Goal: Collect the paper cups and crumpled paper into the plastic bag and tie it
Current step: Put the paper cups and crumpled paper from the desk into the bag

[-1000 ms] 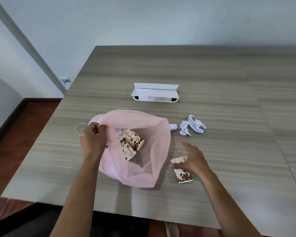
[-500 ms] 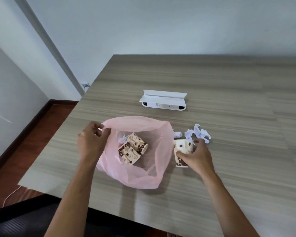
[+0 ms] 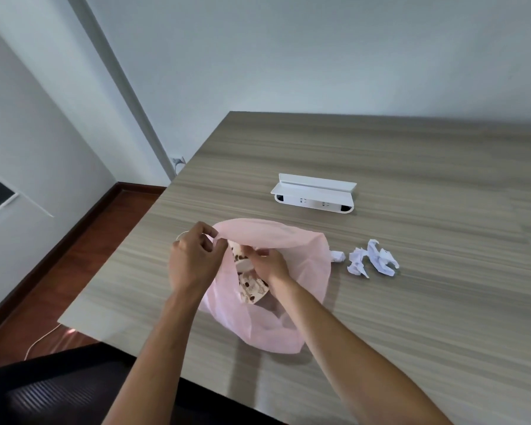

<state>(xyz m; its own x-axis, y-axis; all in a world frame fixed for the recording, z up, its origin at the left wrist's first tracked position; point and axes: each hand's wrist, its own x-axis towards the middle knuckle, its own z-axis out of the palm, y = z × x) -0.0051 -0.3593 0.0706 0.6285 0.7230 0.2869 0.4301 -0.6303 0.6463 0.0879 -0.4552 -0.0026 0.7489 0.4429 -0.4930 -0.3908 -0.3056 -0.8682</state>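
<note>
1. Left hand (image 3: 193,262): pinched the rim of the pink plastic bag (image 3: 288,302), near the table's (image 3: 442,302) left edge.
2. Right hand (image 3: 269,266): reached inside the bag mouth, fingers curled round a paper cup (image 3: 242,265); a second cup (image 3: 252,289) lay beneath.
3. Crumpled paper (image 3: 373,262): lay on the table right of the bag, untouched.

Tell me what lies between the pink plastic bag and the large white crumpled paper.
In the head view, a small crumpled paper ball lies between pink plastic bag and large white crumpled paper, beside the bag's edge.

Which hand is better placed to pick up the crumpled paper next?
Probably the right hand: the crumpled paper lies on its side of the plastic bag, while the left hand pinches the bag's rim open.
</note>
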